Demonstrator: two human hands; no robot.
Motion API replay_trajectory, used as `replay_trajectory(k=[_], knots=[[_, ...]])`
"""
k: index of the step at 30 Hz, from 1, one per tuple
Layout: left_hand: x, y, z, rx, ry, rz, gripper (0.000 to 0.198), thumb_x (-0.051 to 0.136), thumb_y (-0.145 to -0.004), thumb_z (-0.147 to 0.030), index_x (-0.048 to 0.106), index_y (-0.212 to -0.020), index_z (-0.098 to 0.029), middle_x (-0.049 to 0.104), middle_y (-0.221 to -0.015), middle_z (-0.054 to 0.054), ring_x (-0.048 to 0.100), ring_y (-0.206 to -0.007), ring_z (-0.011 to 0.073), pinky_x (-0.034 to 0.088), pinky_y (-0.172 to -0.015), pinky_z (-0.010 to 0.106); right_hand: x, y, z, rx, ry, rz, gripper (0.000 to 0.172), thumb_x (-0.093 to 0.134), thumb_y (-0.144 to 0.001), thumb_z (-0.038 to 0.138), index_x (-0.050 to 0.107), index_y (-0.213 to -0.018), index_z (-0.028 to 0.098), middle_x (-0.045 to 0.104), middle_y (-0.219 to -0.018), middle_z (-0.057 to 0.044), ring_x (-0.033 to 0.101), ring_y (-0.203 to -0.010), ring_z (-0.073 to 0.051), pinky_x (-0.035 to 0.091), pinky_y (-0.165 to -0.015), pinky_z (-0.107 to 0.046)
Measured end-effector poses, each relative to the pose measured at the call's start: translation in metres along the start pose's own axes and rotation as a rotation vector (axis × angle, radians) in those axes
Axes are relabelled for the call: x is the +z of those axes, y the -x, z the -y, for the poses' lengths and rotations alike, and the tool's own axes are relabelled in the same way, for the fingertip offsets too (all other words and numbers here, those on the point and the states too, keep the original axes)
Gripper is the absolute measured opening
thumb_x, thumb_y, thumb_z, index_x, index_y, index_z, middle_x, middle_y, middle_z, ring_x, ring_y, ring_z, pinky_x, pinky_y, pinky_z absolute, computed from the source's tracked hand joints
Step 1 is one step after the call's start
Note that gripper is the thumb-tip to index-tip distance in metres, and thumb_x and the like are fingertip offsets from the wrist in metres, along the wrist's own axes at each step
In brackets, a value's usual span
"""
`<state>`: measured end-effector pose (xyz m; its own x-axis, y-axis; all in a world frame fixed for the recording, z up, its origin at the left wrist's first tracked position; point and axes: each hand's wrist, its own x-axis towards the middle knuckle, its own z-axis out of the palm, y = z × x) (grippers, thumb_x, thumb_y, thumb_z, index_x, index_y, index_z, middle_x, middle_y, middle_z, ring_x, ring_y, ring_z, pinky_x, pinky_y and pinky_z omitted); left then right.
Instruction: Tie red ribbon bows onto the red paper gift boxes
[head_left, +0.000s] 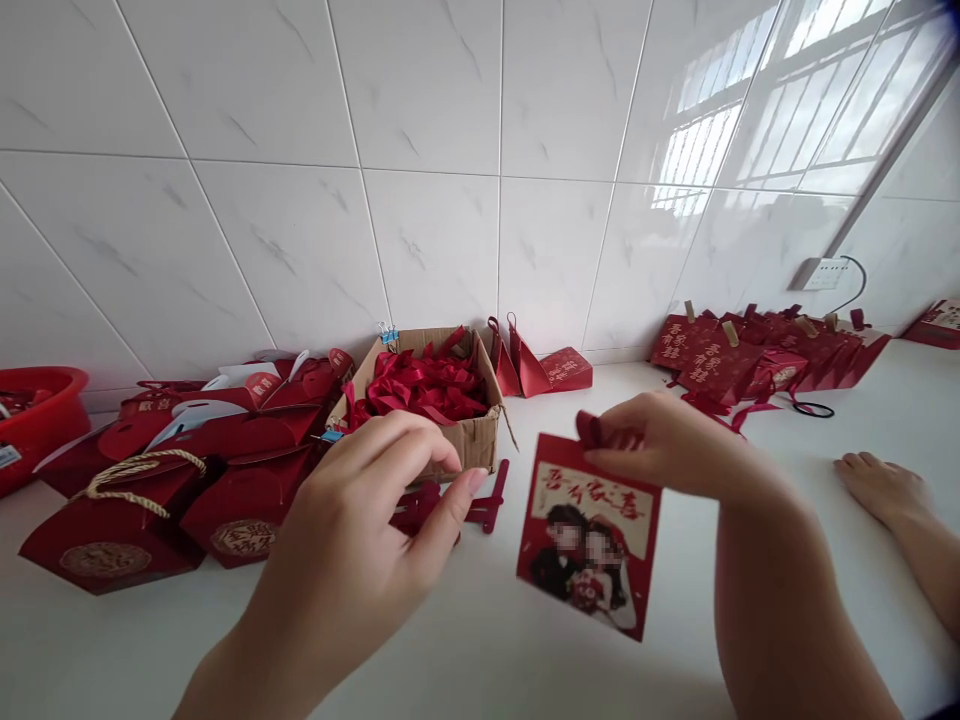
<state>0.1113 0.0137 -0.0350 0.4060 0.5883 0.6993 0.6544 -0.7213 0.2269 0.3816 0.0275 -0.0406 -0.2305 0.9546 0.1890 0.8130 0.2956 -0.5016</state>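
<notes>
My right hand [649, 445] pinches the dark red ribbon loop at the top of a red gift box [589, 540]. The box hangs tilted above the white table, its front printed with a couple's picture and red lettering. My left hand [375, 510] is to the left of it, fingers curved and thumb apart, with nothing visible between them. Behind my left hand a cardboard box [474, 440] holds a heap of dark red ribbons [424, 385]. Several loose ribbon pieces [491, 505] lie on the table in front of it, partly hidden by my left hand.
Several red candy boxes [251, 510], one with a rope handle, crowd the left. A red basin [45, 400] stands beyond them. More gift boxes [720, 360] line the tiled wall at right, near a power socket [821, 273]. Another person's hand [885, 490] rests on the table.
</notes>
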Motion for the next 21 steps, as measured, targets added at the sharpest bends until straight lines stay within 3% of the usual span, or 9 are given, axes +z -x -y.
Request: replay_trajectory(k=[3,4,6,8,10,12,14,18,21], knots=[[-0.003,0.0,0.001,0.007,-0.015,-0.022,0.007,0.056,-0.085,-0.022,0.052,-0.079,-0.023,0.059,-0.085,0.0,0.057,-0.08,0.0166,0.042,-0.073,0.028,-0.019,-0.003,-0.045,0.299,0.036,-0.131,0.025,0.064,-0.071,0.04,0.069,-0.062,0.017,0.061,-0.053,-0.001,0.052,-0.045,-0.013,0.034,-0.04,-0.024],[-0.004,0.001,0.002,0.014,-0.019,-0.028,0.006,0.056,-0.085,-0.022,0.053,-0.08,-0.023,0.059,-0.086,0.0,0.058,-0.082,0.0171,0.042,-0.074,0.028,-0.023,-0.007,-0.059,0.401,0.052,-0.268,0.025,0.067,-0.068,0.041,0.072,-0.067,0.016,0.063,-0.055,-0.003,0.055,-0.047,-0.016,0.037,-0.042,-0.026],[-0.004,0.001,0.003,0.043,-0.03,-0.034,0.005,0.056,-0.084,-0.022,0.053,-0.082,-0.024,0.059,-0.088,0.0,0.058,-0.086,0.0179,0.041,-0.077,0.028,-0.025,-0.016,-0.086,0.527,0.07,-0.662,0.033,0.07,-0.066,0.044,0.075,-0.08,0.015,0.069,-0.067,-0.007,0.061,-0.058,-0.021,0.044,-0.051,-0.031],[-0.003,0.003,0.004,0.08,-0.04,-0.025,0.005,0.057,-0.084,-0.021,0.053,-0.083,-0.024,0.059,-0.091,0.0,0.058,-0.088,0.0179,0.04,-0.079,0.028,-0.023,-0.028,-0.108,0.473,0.007,-1.104,0.034,0.066,-0.072,0.042,0.074,-0.091,0.014,0.072,-0.083,-0.011,0.066,-0.074,-0.025,0.049,-0.067,-0.036],[-0.001,0.004,0.005,0.103,-0.044,-0.008,0.006,0.057,-0.083,-0.02,0.053,-0.084,-0.024,0.058,-0.092,0.0,0.058,-0.089,0.0178,0.039,-0.08,0.027,-0.019,-0.039,-0.121,0.325,-0.103,-1.379,0.035,0.06,-0.079,0.036,0.071,-0.102,0.012,0.07,-0.098,-0.014,0.066,-0.086,-0.026,0.05,-0.076,-0.039],[0.0,0.005,0.006,0.099,-0.042,0.004,0.005,0.056,-0.083,-0.02,0.053,-0.085,-0.024,0.059,-0.094,0.001,0.058,-0.089,0.018,0.039,-0.081,0.028,-0.016,-0.046,-0.126,0.232,-0.177,-1.46,0.036,0.056,-0.083,0.031,0.067,-0.109,0.009,0.067,-0.106,-0.016,0.066,-0.091,-0.024,0.051,-0.078,-0.037],[0.001,0.004,0.006,0.093,-0.045,0.007,0.006,0.056,-0.084,-0.021,0.054,-0.087,-0.025,0.06,-0.096,0.0,0.058,-0.089,0.0185,0.039,-0.08,0.028,-0.015,-0.05,-0.122,0.185,-0.209,-1.458,0.035,0.054,-0.085,0.028,0.066,-0.111,0.009,0.066,-0.107,-0.016,0.065,-0.092,-0.023,0.052,-0.078,-0.034],[-0.007,0.0,0.008,0.086,-0.089,0.011,0.011,0.057,-0.082,-0.016,0.054,-0.086,-0.026,0.062,-0.095,-0.001,0.059,-0.087,0.0178,0.04,-0.074,0.027,-0.014,-0.051,-0.101,-0.028,-0.343,-1.433,0.022,0.058,-0.083,0.02,0.07,-0.101,0.015,0.064,-0.105,-0.012,0.063,-0.087,-0.021,0.051,-0.075,-0.034],[-0.016,-0.001,0.012,0.058,-0.09,-0.018,0.011,0.06,-0.08,-0.016,0.056,-0.084,-0.025,0.062,-0.094,-0.003,0.058,-0.086,0.0168,0.041,-0.079,0.027,-0.012,-0.05,-0.086,-0.147,-0.374,-1.417,0.018,0.06,-0.081,0.015,0.071,-0.096,0.016,0.062,-0.106,-0.012,0.061,-0.088,-0.02,0.05,-0.076,-0.035]])
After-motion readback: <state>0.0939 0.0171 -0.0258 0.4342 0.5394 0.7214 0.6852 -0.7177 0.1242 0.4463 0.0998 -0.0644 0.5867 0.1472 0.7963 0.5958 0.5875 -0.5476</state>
